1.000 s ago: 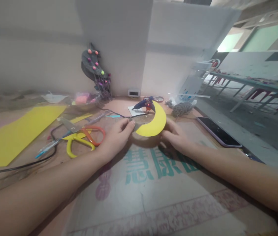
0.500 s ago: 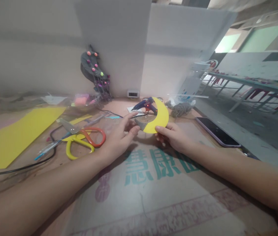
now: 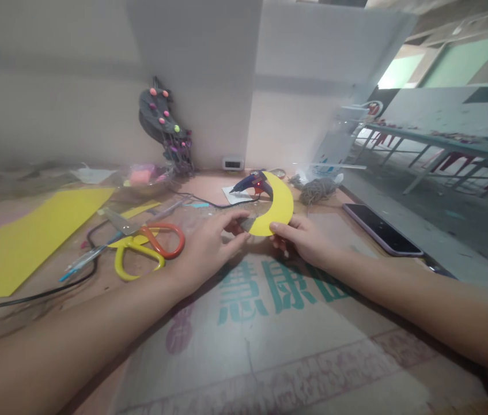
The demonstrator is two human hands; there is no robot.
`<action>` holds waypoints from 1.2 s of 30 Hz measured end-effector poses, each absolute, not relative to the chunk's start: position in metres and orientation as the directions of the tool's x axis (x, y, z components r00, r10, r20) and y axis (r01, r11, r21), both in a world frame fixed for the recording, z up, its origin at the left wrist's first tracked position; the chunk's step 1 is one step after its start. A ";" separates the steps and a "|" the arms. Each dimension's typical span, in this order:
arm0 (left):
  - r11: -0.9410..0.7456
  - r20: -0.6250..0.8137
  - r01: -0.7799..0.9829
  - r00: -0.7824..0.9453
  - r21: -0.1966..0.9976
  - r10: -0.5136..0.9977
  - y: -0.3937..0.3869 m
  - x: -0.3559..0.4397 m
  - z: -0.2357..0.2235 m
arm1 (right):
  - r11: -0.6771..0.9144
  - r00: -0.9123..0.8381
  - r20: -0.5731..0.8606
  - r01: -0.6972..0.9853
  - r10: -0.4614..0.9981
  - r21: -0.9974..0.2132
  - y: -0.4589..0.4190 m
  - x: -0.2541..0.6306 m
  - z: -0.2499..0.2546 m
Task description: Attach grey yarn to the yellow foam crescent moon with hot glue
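Note:
A yellow paper crescent (image 3: 276,208) is held upright over a printed sheet of cardboard (image 3: 269,340). My right hand (image 3: 302,239) pinches the crescent's lower edge between thumb and fingers. My left hand (image 3: 209,245) is at the crescent's left tip, thumb and forefinger closed on a small grey bit (image 3: 247,223) there. Behind the crescent lies a blue glue gun (image 3: 250,183) with a red light on.
Scissors with yellow and orange handles (image 3: 142,248) lie left of my left hand, beside a pen (image 3: 83,262) and a black cable (image 3: 31,294). A yellow sheet (image 3: 23,236) lies far left. A phone (image 3: 382,229) lies at right, grey yarn (image 3: 317,190) behind, a beaded ornament (image 3: 163,124) on the wall.
The crescent went from lying nearly flat to tilted upright in my right hand. My left hand let go for a moment with fingers spread, and now pinches the left tip again.

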State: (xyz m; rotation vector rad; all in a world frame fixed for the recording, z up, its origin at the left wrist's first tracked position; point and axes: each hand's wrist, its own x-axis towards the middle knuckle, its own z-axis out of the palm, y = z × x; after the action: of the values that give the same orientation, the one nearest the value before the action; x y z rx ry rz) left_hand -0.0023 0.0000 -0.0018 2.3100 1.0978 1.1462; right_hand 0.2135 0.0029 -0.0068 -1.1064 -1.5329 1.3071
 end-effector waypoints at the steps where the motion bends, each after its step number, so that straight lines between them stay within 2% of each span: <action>1: -0.649 0.531 0.493 0.376 0.580 0.759 0.000 -0.002 -0.002 | 0.082 -0.282 0.047 0.114 0.958 -0.990 0.003 0.213 -0.006; 9: -0.650 0.532 0.514 0.379 0.560 0.758 0.000 -0.004 -0.004 | 0.109 -0.300 0.057 0.159 0.952 -0.981 0.003 0.214 -0.006; 19: -0.715 0.598 0.487 0.403 0.501 0.693 -0.001 -0.003 -0.006 | 0.091 -0.267 0.037 0.193 0.963 -0.977 0.002 0.212 -0.004; 23: -0.669 0.545 0.442 0.388 0.597 0.743 -0.002 -0.004 -0.007 | 0.087 -0.252 0.035 0.200 0.967 -0.976 0.002 0.211 -0.004; 27: -0.478 0.413 0.330 0.250 0.814 0.876 0.002 -0.003 -0.007 | 0.109 -0.274 0.041 0.235 0.961 -0.966 0.001 0.211 -0.005; 29: -0.388 0.326 0.281 0.242 0.878 0.914 0.005 -0.003 -0.005 | 0.115 -0.286 0.038 0.258 0.957 -0.959 0.000 0.211 -0.004; 32: -0.331 0.254 0.320 0.260 0.888 0.932 0.009 -0.003 -0.002 | 0.118 -0.284 0.036 0.275 0.958 -0.954 0.000 0.210 -0.002; 36: -0.338 0.245 0.376 0.274 0.863 0.930 0.008 -0.002 0.003 | 0.139 -0.286 0.049 0.303 0.957 -0.943 0.000 0.210 -0.002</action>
State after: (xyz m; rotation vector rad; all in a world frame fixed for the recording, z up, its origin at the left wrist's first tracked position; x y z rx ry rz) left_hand -0.0024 0.0081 0.0027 1.8549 1.1795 1.0207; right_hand 0.2100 -0.0003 -0.0024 -1.2252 -1.7057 1.1637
